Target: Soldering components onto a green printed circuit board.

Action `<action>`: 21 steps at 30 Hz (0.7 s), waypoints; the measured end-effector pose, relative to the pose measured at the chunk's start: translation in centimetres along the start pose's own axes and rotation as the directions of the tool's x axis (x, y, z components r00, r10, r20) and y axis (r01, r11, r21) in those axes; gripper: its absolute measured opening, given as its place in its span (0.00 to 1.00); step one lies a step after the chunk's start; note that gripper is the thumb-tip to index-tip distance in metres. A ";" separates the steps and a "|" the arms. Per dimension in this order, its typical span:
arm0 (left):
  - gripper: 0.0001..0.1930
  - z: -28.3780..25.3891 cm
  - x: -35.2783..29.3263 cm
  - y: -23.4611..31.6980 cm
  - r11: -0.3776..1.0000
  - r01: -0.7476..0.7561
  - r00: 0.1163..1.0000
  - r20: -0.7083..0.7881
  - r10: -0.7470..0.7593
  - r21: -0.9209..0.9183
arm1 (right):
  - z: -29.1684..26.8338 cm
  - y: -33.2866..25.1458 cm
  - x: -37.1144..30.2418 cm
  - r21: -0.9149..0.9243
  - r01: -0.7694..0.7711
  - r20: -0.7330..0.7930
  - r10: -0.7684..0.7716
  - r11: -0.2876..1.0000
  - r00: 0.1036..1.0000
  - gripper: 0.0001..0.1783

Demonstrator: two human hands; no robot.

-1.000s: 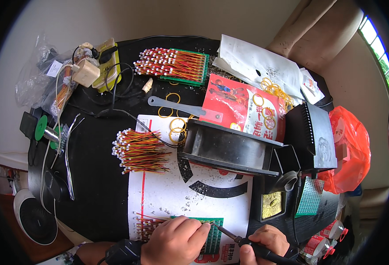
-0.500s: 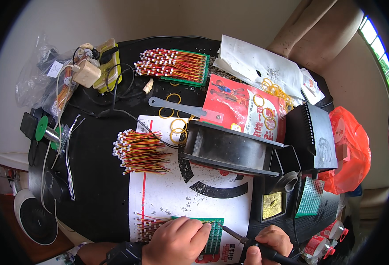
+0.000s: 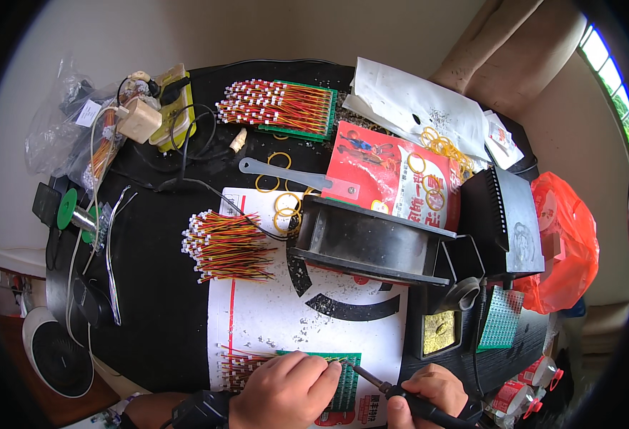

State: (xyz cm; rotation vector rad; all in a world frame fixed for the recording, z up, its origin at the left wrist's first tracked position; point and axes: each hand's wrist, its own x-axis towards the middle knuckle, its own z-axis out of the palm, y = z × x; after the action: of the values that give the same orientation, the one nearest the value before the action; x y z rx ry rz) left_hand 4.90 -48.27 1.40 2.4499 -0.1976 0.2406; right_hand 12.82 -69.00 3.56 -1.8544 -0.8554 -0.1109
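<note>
The green circuit board (image 3: 343, 379) lies at the near edge of the table, on a white printed sheet (image 3: 314, 314), with a row of red-and-yellow wire leads (image 3: 246, 361) fanning out from its left side. The left hand (image 3: 286, 390) rests on top of the board, fingers curled and pressing down on it, so most of the board's middle is covered. Just to the right, the right hand (image 3: 429, 393) is closed around the black handle of a soldering iron (image 3: 393, 390), whose thin tip meets the board's upper right corner beside the left fingertips.

The lower part of the board and both wrists are cut off by the picture's bottom edge, and the exact joint under the tip is too small to make out. Farther up the sheet lies a loose bundle of wire leads (image 3: 225, 247), then a dark metal tray (image 3: 372, 239).
</note>
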 end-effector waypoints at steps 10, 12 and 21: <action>0.11 0.1 0.0 0.0 0.996 -0.070 0.997 0.012 0.070 0.053 | 0.0 -0.1 0.2 -0.049 0.052 0.019 -0.051 0.997 0.999 0.10; 0.11 0.1 0.0 0.1 0.996 -0.070 0.997 0.016 0.069 0.053 | 0.0 -0.1 0.2 -0.050 0.049 0.011 -0.049 0.998 0.999 0.10; 0.11 0.2 -0.1 0.0 0.989 -0.105 0.994 0.024 0.103 0.100 | -0.3 0.2 -0.3 -0.038 0.091 0.039 -0.090 0.995 0.995 0.10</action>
State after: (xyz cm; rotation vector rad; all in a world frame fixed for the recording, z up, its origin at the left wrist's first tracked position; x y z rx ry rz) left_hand 4.79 -48.44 1.24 2.5465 -0.3295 0.2791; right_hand 12.85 -69.40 3.37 -1.8601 -0.9695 -0.1515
